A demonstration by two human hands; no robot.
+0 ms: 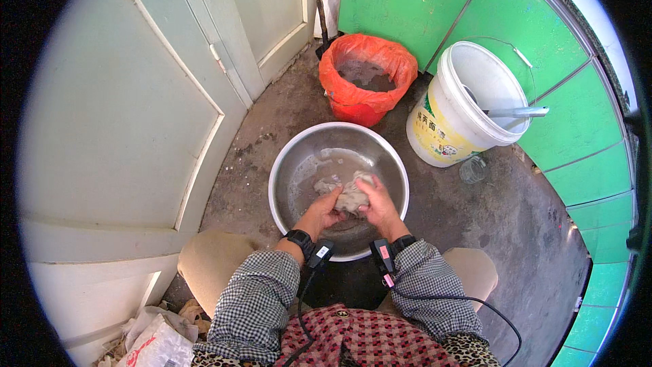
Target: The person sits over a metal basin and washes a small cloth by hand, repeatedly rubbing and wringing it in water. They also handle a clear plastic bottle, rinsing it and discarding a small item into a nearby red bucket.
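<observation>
A wet grey-white cloth [351,198] is bunched between my hands over murky, slightly foamy water in a round stainless-steel basin [288,155]. My left hand [325,210] grips the cloth's lower left side, with the thumb on top. On the right side, my right hand [377,201] holds it with curled fingers and the thumb near the top. Part of the cloth hangs to the left, close to the water. The undersides of both hands are hidden. Black straps with small devices and cables circle both wrists.
Behind the basin stands a red bucket [356,113] lined with an orange-red plastic bag. A white plastic bucket [433,132] with a handled utensil inside is at the right, beside a clear glass jar [473,170]. Pale door panels [127,112] rise at left; plastic bags [158,339] lie lower left.
</observation>
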